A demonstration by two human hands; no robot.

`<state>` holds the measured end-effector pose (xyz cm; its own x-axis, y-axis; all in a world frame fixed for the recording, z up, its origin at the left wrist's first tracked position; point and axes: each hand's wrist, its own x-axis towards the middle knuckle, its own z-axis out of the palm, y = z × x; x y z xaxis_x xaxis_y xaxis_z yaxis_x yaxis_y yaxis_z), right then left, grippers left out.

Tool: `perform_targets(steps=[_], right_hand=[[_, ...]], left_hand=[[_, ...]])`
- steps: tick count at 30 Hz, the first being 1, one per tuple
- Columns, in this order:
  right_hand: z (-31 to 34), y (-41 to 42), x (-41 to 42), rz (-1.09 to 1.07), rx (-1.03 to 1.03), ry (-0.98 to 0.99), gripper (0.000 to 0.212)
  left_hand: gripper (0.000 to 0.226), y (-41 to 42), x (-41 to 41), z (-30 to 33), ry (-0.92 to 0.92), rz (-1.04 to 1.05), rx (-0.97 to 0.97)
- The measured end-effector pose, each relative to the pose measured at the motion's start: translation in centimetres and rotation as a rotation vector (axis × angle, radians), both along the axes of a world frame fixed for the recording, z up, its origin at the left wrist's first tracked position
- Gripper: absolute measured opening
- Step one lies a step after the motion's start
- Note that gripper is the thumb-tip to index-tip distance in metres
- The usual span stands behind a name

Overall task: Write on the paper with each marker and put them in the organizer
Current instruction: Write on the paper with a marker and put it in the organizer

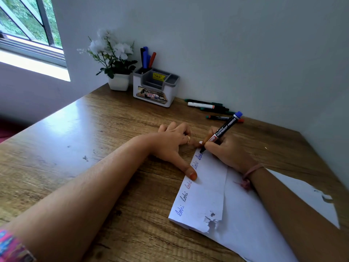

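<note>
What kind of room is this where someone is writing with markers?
Probably a home desk or study corner. A wooden table sits against a plain wall by a window, with a marker organizer and a small potted plant on it. The right hand writes on paper.

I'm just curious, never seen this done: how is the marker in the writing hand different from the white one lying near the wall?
The blue-capped marker has a dark barrel with white lettering; the white marker has a pale barrel with a reddish band. The blue-capped marker is gripped by the right hand, tilted, tip on the paper; the white marker lies flat on the desk, untouched among other loose markers. Both are still outside the organizer.
</note>
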<state>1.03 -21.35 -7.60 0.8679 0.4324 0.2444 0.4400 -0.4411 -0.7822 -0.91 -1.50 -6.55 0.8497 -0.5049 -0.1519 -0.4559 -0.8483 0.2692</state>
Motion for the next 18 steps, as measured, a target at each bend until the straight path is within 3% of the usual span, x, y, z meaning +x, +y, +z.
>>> perform_targets(steps=[8,13,18], right_hand=[[0.0,0.0,0.2,-0.03,0.097,0.078,0.012],[0.2,-0.2,-0.2,-0.122,0.229,0.19,0.008],[1.0,0.3,-0.6,-0.081,0.151,0.196,0.004]], left_hand=[[0.102,0.0,-0.1,0.1,-0.002,0.004,-0.041],[0.056,0.8,0.6,0.2,0.175,0.07,-0.341],[0.037,1.9,1.0,0.1,0.077,0.056,-0.338]])
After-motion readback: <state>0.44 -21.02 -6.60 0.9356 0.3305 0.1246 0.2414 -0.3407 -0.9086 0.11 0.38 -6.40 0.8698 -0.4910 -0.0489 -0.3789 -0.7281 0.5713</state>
